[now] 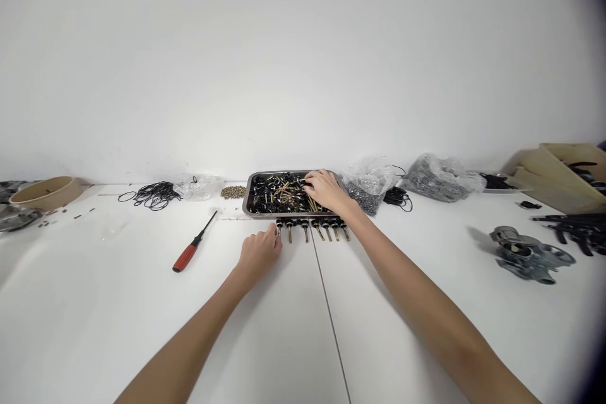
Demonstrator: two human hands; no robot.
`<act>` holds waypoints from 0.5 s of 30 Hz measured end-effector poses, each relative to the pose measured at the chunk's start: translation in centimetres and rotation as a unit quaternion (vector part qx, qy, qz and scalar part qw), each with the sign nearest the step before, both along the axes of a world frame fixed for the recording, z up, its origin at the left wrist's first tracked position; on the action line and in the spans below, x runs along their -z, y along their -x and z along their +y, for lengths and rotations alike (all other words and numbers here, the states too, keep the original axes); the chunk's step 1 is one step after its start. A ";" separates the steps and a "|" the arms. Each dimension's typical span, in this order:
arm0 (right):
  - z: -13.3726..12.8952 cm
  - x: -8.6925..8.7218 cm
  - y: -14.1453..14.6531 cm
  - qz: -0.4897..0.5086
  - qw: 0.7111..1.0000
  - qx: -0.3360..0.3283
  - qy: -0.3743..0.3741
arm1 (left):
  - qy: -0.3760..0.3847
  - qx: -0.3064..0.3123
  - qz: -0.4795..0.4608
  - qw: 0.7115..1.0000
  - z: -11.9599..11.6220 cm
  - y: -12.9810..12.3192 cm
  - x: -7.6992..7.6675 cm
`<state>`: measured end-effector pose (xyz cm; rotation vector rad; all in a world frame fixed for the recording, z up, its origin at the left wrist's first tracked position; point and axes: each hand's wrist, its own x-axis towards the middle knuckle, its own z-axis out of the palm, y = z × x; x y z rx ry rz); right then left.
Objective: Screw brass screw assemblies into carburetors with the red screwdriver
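White spreads across the tabletop (142, 328), where a beige bin (537, 186) sits far to the right. Near the wall lies the metal tray (258, 215), heaped with black and brass parts (274, 197). The right hand (326, 190) reaches into it, though I cannot tell whether its fingers grip anything. Before the tray, the left hand's (258, 251) fingers pinch the leftmost piece (279, 227) of a short row. A red-handled screwdriver (187, 255) lies to the left, well apart from the tray.
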<state>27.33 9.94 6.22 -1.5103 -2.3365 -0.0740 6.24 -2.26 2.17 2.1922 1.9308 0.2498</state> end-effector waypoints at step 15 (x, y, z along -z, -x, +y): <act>-7.0 -1.9 7.9 -0.029 0.975 -0.195 -0.101 | -0.098 -0.109 -0.491 0.859 2.3 3.2 -1.8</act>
